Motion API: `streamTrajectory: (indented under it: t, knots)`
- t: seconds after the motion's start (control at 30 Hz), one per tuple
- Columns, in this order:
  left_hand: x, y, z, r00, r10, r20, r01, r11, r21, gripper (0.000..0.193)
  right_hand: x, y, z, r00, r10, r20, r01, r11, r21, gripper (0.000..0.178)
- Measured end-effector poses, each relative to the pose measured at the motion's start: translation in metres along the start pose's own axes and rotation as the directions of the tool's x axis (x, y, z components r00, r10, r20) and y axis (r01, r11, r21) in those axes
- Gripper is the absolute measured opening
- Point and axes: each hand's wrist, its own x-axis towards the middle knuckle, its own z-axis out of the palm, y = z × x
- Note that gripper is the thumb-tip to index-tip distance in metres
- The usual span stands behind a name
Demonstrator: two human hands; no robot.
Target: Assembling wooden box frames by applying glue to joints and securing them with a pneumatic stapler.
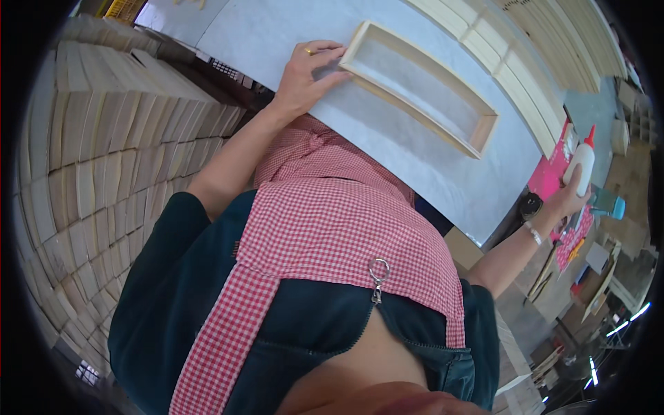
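A long rectangular frame of pale wood (422,119) lies on the grey-white tabletop, slanting from upper left down to the right. At its left end, my left hand (309,75) grips the corner between thumb and fingers; a ring shows on one finger. Off to the right, my right hand (571,198) is wrapped round a white squeeze bottle (579,169) with a pointed red tip. The bottle is tilted with its tip upward, apart from the frame. My right fingers are partly hidden behind the bottle.
Pale wooden strips (498,59) lie along the table's far side. Tall stacks of wooden boards (111,138) stand close on my left. Beyond my right hand are a bright pink sheet (550,173) and a blue-green container (610,205). The table's near edge runs beside my apron.
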Motion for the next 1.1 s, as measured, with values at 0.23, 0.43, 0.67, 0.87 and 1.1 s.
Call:
streamTrajectory:
  t: [0.23, 0.43, 0.67, 0.87, 1.1]
  knots:
    - [0.002, -0.013, 0.006, 0.988, 0.135, -0.069, -0.128, 0.987, 0.100, 0.038, -0.175, -0.064, 0.076, 0.925, 0.014, 0.380, -0.093, 0.977, 0.190, 0.047]
    - [0.000, -0.019, 0.010, 0.975, 0.193, -0.107, -0.173, 0.971, 0.167, 0.036, -0.245, -0.096, 0.115, 0.779, -0.201, 0.594, 0.116, 0.977, 0.179, 0.047]
    - [-0.001, -0.017, 0.009, 0.974, 0.203, -0.105, -0.180, 0.964, 0.198, 0.035, -0.251, -0.097, 0.134, 0.710, -0.265, 0.653, 0.161, 0.963, 0.215, 0.060]
    - [0.000, -0.017, 0.008, 0.971, 0.213, -0.105, -0.190, 0.962, 0.196, 0.035, -0.246, -0.100, 0.144, 0.673, -0.375, 0.638, 0.289, 0.927, 0.241, 0.059]
    - [0.000, -0.013, 0.008, 0.977, 0.187, -0.102, -0.166, 0.968, 0.186, 0.035, -0.235, -0.106, 0.158, 0.656, -0.420, 0.627, 0.394, 0.899, 0.190, 0.055]
